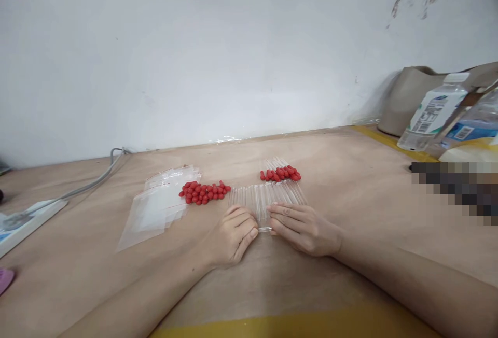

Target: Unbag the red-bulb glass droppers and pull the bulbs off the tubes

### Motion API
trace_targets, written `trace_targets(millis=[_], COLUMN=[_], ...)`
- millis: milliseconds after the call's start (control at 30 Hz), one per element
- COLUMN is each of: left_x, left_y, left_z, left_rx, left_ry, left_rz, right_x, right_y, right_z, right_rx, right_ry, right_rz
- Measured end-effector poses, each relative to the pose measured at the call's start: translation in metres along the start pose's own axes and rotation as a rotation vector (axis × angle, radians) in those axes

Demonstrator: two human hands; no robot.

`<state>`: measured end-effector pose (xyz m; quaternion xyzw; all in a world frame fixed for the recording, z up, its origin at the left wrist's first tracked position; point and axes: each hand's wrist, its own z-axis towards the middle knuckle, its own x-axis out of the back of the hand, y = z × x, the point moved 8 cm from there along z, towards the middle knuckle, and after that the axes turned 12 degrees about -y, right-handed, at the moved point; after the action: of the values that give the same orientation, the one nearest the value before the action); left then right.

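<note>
Several slim clear tubes (252, 195) lie side by side on the table, just beyond my hands. Crosswise at their near ends is one more clear tube (265, 229), bridging the gap between my hands. My left hand (235, 234) is closed, thumb against the curled fingers, at the left end of this crosswise tube. At its other end, my right hand (298, 226) has its fingers pressed together, partly over the row. Red rubber bulbs (204, 193) lie heaped to the left. Beyond the row, more red bulbs (284, 173) sit on thin clear stems (276, 163).
Flat clear plastic bags (155, 208) are fanned out left of the bulbs. A grey cable (89, 185) runs to a white power strip (35, 224) at far left. A plastic bottle (433, 112) and a beige container (400, 102) stand at back right, by a white wall (218, 58).
</note>
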<state>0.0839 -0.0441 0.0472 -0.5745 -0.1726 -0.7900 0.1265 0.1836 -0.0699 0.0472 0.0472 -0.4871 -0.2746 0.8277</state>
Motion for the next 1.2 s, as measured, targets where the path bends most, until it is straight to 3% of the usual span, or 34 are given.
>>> trace_targets(millis=[133,233,467,633,733,900,1200], left_x=[0.002,0.008,0.019,0.016,0.018,0.021,0.018], left_y=[0.000,-0.009,-0.027,-0.036,-0.036,-0.035,-0.037], left_z=[-0.001,-0.006,-0.018,-0.018,-0.018,-0.018,-0.019], left_rx=[-0.004,0.069,0.249,0.269,0.283,0.306,0.273], left_ry=[0.020,0.083,0.236,0.276,0.303,0.347,0.309], left_rz=[0.004,0.000,0.120,0.017,0.024,0.036,0.033], right_x=[0.005,0.012,0.000,-0.012,-0.014,-0.018,-0.022], right_y=[0.001,0.012,0.077,0.092,0.096,0.093,0.082], right_z=[-0.003,-0.008,-0.035,-0.045,-0.045,-0.038,-0.031], right_rx=[0.007,-0.044,-0.665,-0.840,-0.870,-0.807,-0.793], right_ry=[0.022,0.061,0.033,0.005,0.028,0.040,-0.112], right_rz=[0.018,0.054,0.125,0.224,0.241,0.201,0.180])
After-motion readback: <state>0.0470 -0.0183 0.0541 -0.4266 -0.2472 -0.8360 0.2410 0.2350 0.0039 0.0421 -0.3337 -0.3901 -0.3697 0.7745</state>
